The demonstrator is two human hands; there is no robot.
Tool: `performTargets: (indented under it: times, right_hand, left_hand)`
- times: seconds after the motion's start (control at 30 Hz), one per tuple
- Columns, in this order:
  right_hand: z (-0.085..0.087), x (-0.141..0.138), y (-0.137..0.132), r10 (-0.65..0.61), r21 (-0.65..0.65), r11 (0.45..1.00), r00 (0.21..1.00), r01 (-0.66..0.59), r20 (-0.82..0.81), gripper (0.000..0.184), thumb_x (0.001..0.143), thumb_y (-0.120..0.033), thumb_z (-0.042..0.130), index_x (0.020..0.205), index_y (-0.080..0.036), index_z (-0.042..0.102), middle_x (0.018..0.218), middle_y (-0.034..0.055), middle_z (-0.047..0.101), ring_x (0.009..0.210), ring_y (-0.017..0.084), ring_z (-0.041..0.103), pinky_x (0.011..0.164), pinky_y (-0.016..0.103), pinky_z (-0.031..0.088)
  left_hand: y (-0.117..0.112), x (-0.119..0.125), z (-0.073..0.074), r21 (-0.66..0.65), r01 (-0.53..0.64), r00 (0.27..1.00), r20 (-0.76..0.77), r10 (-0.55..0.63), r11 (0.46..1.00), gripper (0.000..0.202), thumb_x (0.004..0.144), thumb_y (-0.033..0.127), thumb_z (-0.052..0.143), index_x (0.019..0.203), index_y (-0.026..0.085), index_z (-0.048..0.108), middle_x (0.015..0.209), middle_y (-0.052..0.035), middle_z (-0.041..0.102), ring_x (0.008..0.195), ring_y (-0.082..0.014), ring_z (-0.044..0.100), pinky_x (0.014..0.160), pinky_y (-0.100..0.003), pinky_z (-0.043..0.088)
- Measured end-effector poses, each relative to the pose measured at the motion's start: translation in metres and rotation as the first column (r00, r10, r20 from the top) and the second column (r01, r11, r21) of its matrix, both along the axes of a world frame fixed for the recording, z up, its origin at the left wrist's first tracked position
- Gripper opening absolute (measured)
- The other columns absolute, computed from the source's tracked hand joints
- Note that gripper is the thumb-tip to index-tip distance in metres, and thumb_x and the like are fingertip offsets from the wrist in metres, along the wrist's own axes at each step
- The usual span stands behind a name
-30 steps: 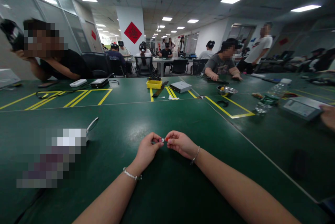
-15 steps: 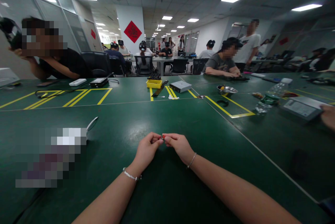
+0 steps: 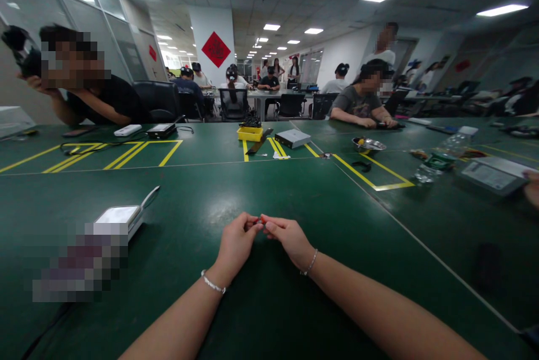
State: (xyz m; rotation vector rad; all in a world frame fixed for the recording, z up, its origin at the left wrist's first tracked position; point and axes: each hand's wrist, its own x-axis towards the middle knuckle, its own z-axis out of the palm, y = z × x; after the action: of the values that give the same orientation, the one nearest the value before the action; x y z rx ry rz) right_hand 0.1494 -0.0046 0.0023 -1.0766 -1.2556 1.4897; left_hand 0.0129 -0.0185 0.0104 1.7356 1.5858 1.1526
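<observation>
My left hand (image 3: 236,243) and my right hand (image 3: 293,241) meet fingertip to fingertip over the middle of the green table (image 3: 185,203). Both are closed in a pinch. Between them shows a tiny reddish-orange thing (image 3: 262,219), too small and too covered by the fingers to name. Each hand appears to grip a side of it. A bracelet circles each wrist.
To the left lies a pale device (image 3: 120,217) with a cable, partly blurred out. Farther off are a yellow bin (image 3: 250,134), a grey box (image 3: 292,138), a metal bowl (image 3: 368,145), a plastic bottle (image 3: 438,160) and another grey box (image 3: 490,174). People sit across the table.
The view has shifted slightly, so the surroundings sit a little farther right. My hands keep the same pinch, with hardly any movement.
</observation>
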Motion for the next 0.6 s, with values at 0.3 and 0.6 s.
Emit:
performTargets:
  times: [0.3,0.6]
  right_hand:
    - [0.014,0.028,0.029,-0.13,0.196,0.977,0.97,0.089,0.206,0.018,0.062,-0.031,0.058,0.073,-0.017,0.059,0.068,0.0019,0.061,0.063,0.012,0.053,0.061,0.026,0.04]
    - [0.022,0.23,0.07,-0.587,0.546,0.744,-0.013,0.386,0.809,0.025,0.071,-0.027,0.043,0.082,-0.017,0.063,0.08,0.0129,0.061,0.071,0.022,0.053,0.057,0.032,0.035]
  left_hand:
    - [0.002,0.0,-0.005,0.015,0.195,0.98,-0.051,-0.194,0.981,0.03,0.065,0.028,0.057,0.094,0.022,0.051,0.088,-0.0017,0.06,0.081,-0.0149,0.055,0.071,-0.028,0.041]
    - [0.008,-0.009,-0.01,-0.042,0.122,0.992,-0.027,-0.123,0.992,0.026,0.073,0.031,0.047,0.097,0.02,0.05,0.093,-0.0052,0.06,0.088,-0.0178,0.055,0.077,-0.033,0.041]
